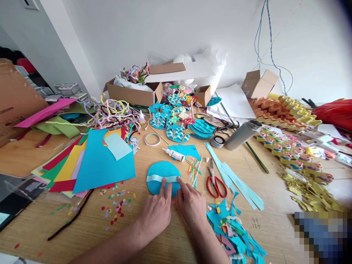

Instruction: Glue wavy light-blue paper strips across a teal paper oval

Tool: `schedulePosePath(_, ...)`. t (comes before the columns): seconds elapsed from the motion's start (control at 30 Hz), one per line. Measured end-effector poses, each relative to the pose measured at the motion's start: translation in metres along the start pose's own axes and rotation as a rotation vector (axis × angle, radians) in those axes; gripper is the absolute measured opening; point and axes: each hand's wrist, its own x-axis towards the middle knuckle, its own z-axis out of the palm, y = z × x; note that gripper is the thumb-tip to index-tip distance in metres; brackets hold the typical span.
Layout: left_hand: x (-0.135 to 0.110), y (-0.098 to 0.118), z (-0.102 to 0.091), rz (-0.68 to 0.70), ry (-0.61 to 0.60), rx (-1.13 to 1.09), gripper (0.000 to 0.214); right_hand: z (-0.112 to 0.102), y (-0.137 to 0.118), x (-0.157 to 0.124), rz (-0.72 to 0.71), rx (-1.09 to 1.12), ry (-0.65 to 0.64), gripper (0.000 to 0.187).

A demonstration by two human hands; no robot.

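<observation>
A round blue paper disc [156, 169] lies on the table with a pale blue paper strip [154, 178] across its middle. My left hand [158, 211] rests over the disc's lower part; its index and middle fingers stretch out and press on the strip. Beside it, my right hand [192, 205] points its index fingertip onto the strip's right end, the other fingers curled under and partly hidden. Just above the disc lies a white glue bottle [175, 154] with its nozzle to the left. Red-handled scissors [216, 186] lie right of the disc, near pale blue paper strips [239, 183].
Coloured paper sheets [107, 165] are stacked at left, below tangled pipe cleaners [110, 113]. Finished-looking paper discs with wavy strips [178, 134] stand at the back. A grey metal flask [243, 135] leans beside tape [218, 141]. Paper scraps [236, 234] lie near my right forearm.
</observation>
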Motion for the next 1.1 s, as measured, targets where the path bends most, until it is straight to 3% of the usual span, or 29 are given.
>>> schedulePosePath(0.2,-0.0007,-0.0002,-0.0016,0.01,-0.013,-0.01,0.057,-0.0003,-0.0007,0.0001,-0.033,0.026,0.019,0.037)
schedulePosePath(0.87,-0.0004,-0.0006,-0.0031,0.02,-0.015,0.008,0.055,-0.0053,-0.0045,0.0044,0.036,-0.007,-0.275,0.041)
schedulePosePath(1.1,-0.0005,-0.0004,-0.0004,0.011,-0.006,0.015,0.063,-0.0032,-0.0028,0.0048,0.028,-0.049,-0.297,0.041)
